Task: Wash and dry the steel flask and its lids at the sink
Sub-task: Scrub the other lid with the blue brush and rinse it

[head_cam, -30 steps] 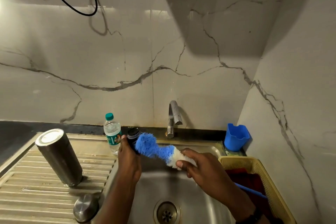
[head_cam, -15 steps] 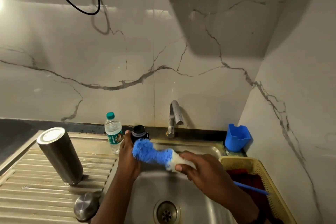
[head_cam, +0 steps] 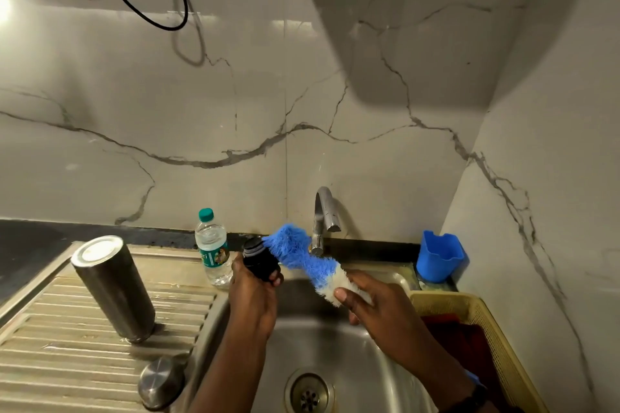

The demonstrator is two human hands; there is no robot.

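Left hand (head_cam: 253, 295): I see it over the sink (head_cam: 335, 345), fingers curled round the black lid (head_cam: 260, 260).
Right hand (head_cam: 379, 305): it grips the brush (head_cam: 302, 260) at its white end; the blue bristles touch the lid's top.
Flask (head_cam: 112, 285): I see it upside down on the ribbed counter (head_cam: 50, 345), left of the sink, tilted in this wide view.
Steel lid (head_cam: 161, 380): on the counter just in front of the flask, near the sink edge.
Bottle (head_cam: 212, 250): behind the left hand, by the wall.
Tap (head_cam: 324, 214): no water visible.
Cup (head_cam: 439, 255): right of the tap.
Basket (head_cam: 486, 329): right of the sink.
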